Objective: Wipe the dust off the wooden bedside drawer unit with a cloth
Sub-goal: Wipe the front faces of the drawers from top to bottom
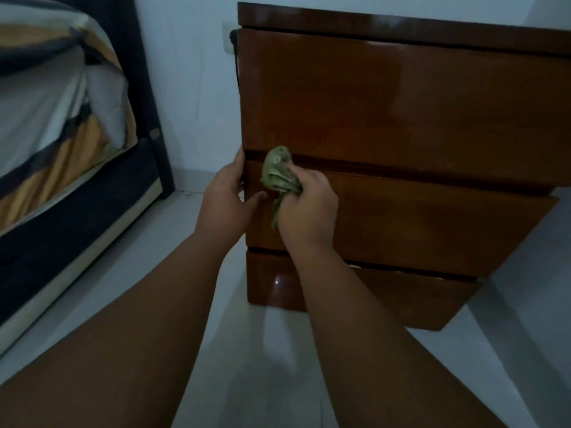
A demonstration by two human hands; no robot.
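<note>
A glossy brown wooden drawer unit (401,118) with three drawer fronts stands against the wall. My right hand (309,208) is shut on a crumpled green cloth (279,174), which is pressed at the groove between the top and middle drawers, near the left edge. My left hand (227,196) rests on the unit's left front corner, fingers around the edge and thumb on the middle drawer front.
A bed (55,125) with striped bedding and a dark frame stands at the left. A white tiled floor (253,350) lies between bed and unit. A dark cable (236,57) hangs along the unit's left side from a wall socket.
</note>
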